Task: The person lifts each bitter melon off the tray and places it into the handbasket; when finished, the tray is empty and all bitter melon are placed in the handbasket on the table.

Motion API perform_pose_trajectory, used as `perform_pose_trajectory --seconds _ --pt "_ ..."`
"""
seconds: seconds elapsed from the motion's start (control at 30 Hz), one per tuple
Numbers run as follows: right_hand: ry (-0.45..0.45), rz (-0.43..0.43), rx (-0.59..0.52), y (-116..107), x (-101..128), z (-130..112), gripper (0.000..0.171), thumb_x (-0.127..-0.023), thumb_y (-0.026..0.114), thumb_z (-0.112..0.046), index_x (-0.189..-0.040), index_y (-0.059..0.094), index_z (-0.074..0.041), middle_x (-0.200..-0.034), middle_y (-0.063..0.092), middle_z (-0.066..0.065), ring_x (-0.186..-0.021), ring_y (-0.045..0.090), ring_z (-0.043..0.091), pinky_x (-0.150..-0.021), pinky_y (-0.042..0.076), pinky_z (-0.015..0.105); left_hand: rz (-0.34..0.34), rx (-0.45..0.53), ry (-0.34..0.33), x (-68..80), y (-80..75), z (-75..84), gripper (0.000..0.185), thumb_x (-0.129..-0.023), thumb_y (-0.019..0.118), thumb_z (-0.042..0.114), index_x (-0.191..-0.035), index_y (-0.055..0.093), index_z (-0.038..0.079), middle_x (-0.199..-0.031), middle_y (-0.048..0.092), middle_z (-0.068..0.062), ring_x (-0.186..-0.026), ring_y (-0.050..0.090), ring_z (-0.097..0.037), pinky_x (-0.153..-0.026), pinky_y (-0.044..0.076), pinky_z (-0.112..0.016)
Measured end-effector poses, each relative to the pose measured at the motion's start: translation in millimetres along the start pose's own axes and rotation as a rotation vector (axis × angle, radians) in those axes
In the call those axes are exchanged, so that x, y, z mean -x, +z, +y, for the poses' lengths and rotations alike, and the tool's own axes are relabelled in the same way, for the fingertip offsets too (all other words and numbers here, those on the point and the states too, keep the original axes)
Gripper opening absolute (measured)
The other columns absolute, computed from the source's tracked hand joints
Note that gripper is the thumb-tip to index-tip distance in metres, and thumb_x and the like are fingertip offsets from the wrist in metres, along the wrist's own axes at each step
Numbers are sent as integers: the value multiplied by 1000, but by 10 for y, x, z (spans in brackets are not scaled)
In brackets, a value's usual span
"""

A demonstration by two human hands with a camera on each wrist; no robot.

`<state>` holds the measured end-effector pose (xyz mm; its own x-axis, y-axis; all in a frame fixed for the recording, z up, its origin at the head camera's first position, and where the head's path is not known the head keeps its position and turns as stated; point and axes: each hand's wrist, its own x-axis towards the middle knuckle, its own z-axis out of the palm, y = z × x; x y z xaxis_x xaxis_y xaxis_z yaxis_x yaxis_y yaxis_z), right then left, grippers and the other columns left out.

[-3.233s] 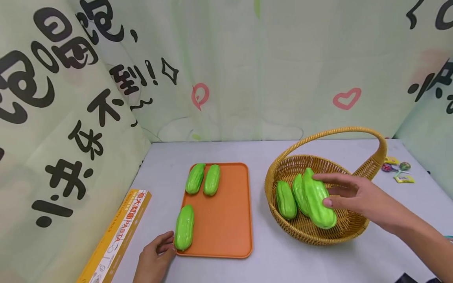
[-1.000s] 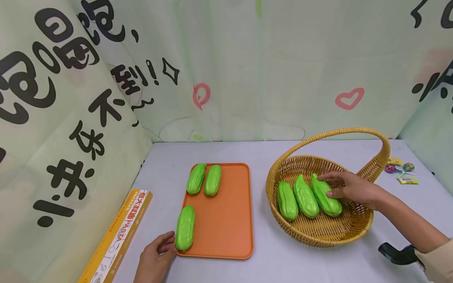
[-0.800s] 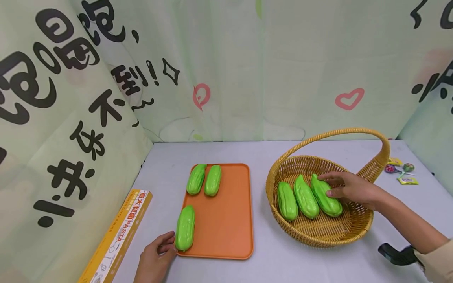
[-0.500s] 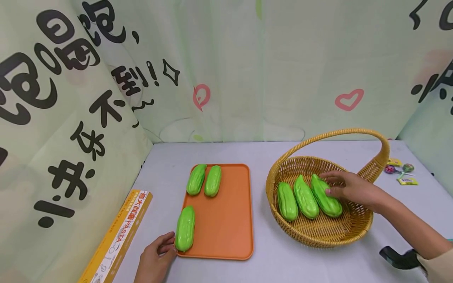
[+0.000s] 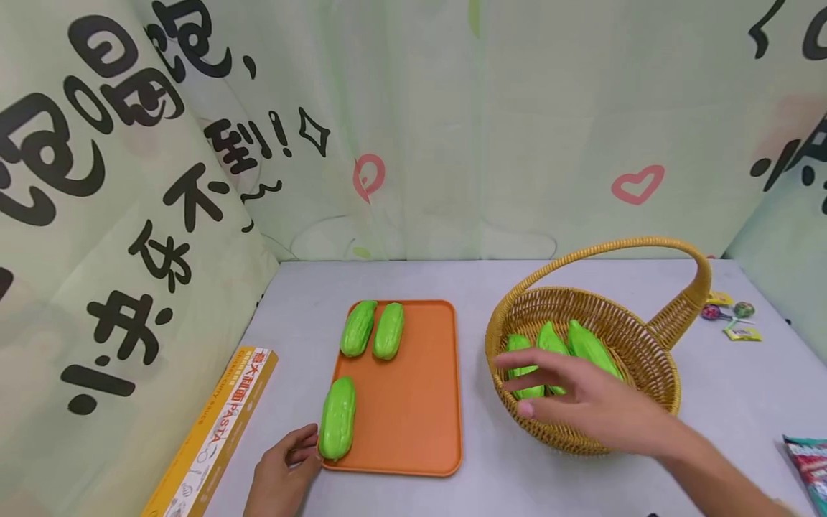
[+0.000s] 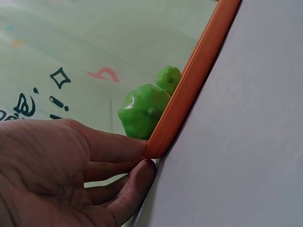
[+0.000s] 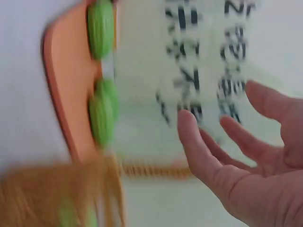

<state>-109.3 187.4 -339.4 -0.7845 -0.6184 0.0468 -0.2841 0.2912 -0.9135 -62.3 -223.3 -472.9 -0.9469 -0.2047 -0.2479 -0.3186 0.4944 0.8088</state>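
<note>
Right hand: the right hand (image 5: 581, 406) was spread with fingers straight and held nothing; it hovered over the near left rim of the basket (image 5: 652, 337), in front of the gourds inside. The right wrist view was blurred, but showed the fingers (image 7: 199, 146) apart and bare.
Left hand: the left hand (image 5: 284, 470) lay on the table (image 5: 504, 488) at the near left corner of the tray (image 5: 413, 402). Its fingers (image 6: 113, 146) were loosely bent against the orange rim, touching it; they closed round nothing.
Basket gourds: three green gourds (image 5: 588, 348) lay side by side in the basket bottom, partly hidden behind the right hand.
Near gourd: one gourd (image 5: 337, 416) lay along the tray's left edge at the front, just beside the left fingertips; I could not tell whether they touched it.
Far gourds: a pair (image 5: 373, 329) lay side by side, touching, at the tray's far left corner.
Basket: wicker, with a tall arched handle, right of the tray and apart from it.
Box: a long yellow box (image 5: 209, 434) lay at the table's left edge, near the left hand.
Sweets: small wrapped sweets (image 5: 730, 316) lay beyond the basket to the right.
Packet: a packet corner (image 5: 810, 459) showed at the right edge.
Backdrop: pale green cloth (image 5: 452, 122) with black lettering and pink hearts.
</note>
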Motion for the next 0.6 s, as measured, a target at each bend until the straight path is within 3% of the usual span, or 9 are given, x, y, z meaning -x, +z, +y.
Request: perform_pose_trajectory --seconds 0.1,0.23,0.33,0.6 --pt "-15 -3 -136 438 -251 4 42 -96 67 -21 -136 56 -22 -138 53 0 -121 57 25 -90 52 35 10 1 0 11 3 -16 46 -88 68 10 -131 60 -1 -112 67 -4 -99 62 -18 -83 51 -36" --pt "47 30 -265 907 -595 122 43 -93 71 -26 -133 58 -23 -139 53 -4 -124 54 26 -91 51 37 12 -8 -3 -1 26 -5 46 -87 69 10 -131 60 0 -111 67 -3 -97 62 -18 -81 51 -35" --pt "82 35 -299 1171 -846 232 48 -91 73 -29 -135 57 -22 -139 53 -3 -125 54 28 -91 50 36 13 -10 0 -1 29 2 46 -87 68 9 -131 61 0 -110 68 -3 -97 63 -17 -82 51 -35" --pt "162 53 -318 1638 -1294 427 63 -87 77 -28 -143 50 -21 -144 45 16 -127 49 38 -83 54 38 -2 -7 -23 -21 17 15 47 -88 69 11 -132 59 -2 -111 67 -4 -98 62 -19 -83 52 -39"
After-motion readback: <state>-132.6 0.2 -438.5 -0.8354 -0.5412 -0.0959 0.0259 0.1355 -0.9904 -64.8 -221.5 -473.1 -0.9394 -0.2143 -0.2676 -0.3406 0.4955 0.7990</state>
